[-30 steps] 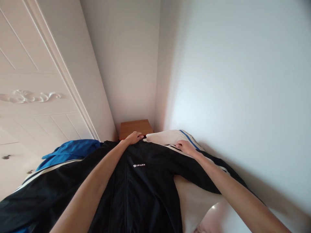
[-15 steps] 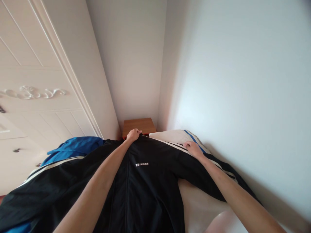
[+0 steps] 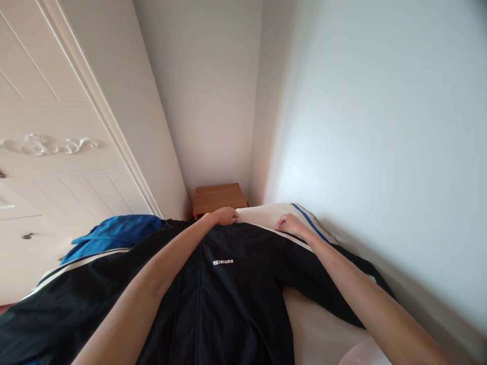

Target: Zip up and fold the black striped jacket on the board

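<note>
A black jacket (image 3: pixel 243 289) with pale stripes along its sleeves and white lettering on the chest lies spread out in front of me. At its collar end, my left hand (image 3: pixel 227 215) is closed on the top edge of the fabric. Farther right, the fingers of my right hand (image 3: pixel 291 224) are curled together on the striped shoulder seam. Both forearms reach across the jacket and cover parts of it. The fingertips are small, so the exact pinch is hard to make out.
Blue cloth (image 3: pixel 117 230) lies beyond the left sleeve. A pale pillow with a blue stripe (image 3: pixel 262 215) is behind the right shoulder, against the wall (image 3: pixel 373 126). A wooden nightstand (image 3: pixel 220 196) stands in the corner, beside a white wardrobe (image 3: pixel 95 167).
My left hand has shifted right along the collar edge, and my right hand has moved slightly left. They are closer together. The raised collar edge has dropped lower.
</note>
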The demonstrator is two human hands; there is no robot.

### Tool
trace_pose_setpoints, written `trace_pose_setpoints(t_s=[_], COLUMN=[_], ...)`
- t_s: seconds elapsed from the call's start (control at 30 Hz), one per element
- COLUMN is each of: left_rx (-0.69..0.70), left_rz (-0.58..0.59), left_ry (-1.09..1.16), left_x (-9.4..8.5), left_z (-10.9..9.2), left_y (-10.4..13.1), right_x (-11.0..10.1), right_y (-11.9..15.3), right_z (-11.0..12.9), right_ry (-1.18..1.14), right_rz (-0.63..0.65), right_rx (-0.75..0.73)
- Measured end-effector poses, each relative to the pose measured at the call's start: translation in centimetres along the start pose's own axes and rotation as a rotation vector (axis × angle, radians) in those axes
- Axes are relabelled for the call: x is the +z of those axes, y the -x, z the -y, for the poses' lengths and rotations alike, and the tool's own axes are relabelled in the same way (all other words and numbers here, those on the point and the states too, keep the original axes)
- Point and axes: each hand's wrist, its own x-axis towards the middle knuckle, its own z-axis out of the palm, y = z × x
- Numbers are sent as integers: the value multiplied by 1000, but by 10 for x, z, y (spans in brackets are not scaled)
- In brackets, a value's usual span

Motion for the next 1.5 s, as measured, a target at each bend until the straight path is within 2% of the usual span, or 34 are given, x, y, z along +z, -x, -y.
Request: trace_pose_setpoints(t_s=[0.1, 0.17, 0.27, 0.33, 0.4, 0.53, 0.7, 0.9, 1.03, 1.17, 1.3, 1.4, 1.5], left_rx=[-30, -44, -48, -42, -41, -79, -167, -186, -140, -150, -250, -276, -277], left_rz=[198, 282, 342, 331, 269, 56, -153, -304, -375, -483, -521, -486, -461], left_ry=[70, 105, 136, 150, 152, 126, 56, -41, -100, -176, -228, -268, -337], left_x=[-11, -21, -33, -36, -35, -24, 1, 28, 33, 24, 22, 29, 36], left_z=[-6, -9, -11, -10, -8, 0, 3, -3, -5, -6, -11, -17, -13], left_y=[-4, -3, -2, -2, -1, 3, 5, 9, 20, 51, 110, 169, 234], right_x=[-8, -13, -13, -8, -2, 7, 4, -11, -8, -4, 5, 26, 50], right_y=[2, 5, 8, 10, 13, 19, 26, 32, 35, 45, 61, 74, 83], right_z=[2, 1, -1, -4, -7, -15, -23, -26, -24, -12, 26, 55, 59], right_ry=[-129, -251, -330, -354, -381, -345, -167, -54, 43, 163, 326, 331, 341], right_rz=[71, 80, 7, -58, -120, -189, -181, -128, -183, -274, -354, -273, -67], right_rx=[-17, -46, -75, -71, -63, -61, -63, -72, -47, -115, -395, -584, -707])
